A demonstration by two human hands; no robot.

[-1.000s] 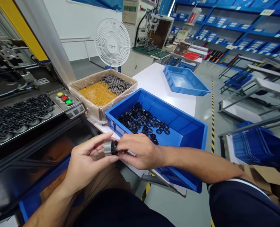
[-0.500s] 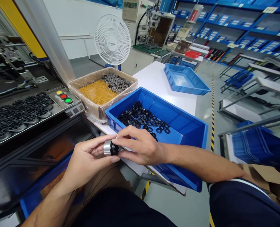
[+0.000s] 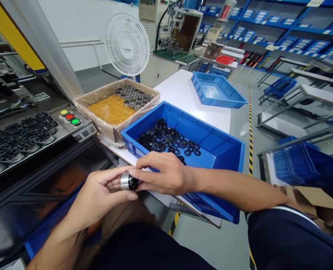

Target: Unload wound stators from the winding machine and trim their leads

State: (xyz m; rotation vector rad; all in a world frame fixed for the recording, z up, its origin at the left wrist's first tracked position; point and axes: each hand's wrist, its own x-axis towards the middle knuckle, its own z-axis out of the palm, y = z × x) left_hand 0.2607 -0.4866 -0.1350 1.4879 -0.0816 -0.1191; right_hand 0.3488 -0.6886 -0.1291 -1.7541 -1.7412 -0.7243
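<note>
Blue metal shelving lines the back of the shop, over a smooth, slightly shiny grey floor, and a white-bladed fan with a fine plastic grille faces my head cam. Nearer in, I've got a glossy white worktop carrying a deep, ribbed blue plastic bin with a loose heap of small black spoked rings inside. Next to it sits a brown cardboard box lined with crinkly clear film, part yellow openwork, part grey and black ring pieces. Over on the left, chunky black-topped metal parts are packed together on a steel ledge by yellow, red and green round buttons.

What I'm working on is a short silver metal cylinder with a toothed black end, held in the air just off the worktop's near edge, above the lap. Its long axis runs roughly sideways across my view, black end pointing right. Left hand has its grip closed around the smooth silver section, thumb underneath. Right hand has fingertips up against the black end; can't tell whether that grip is pinching or just pressing.
</note>
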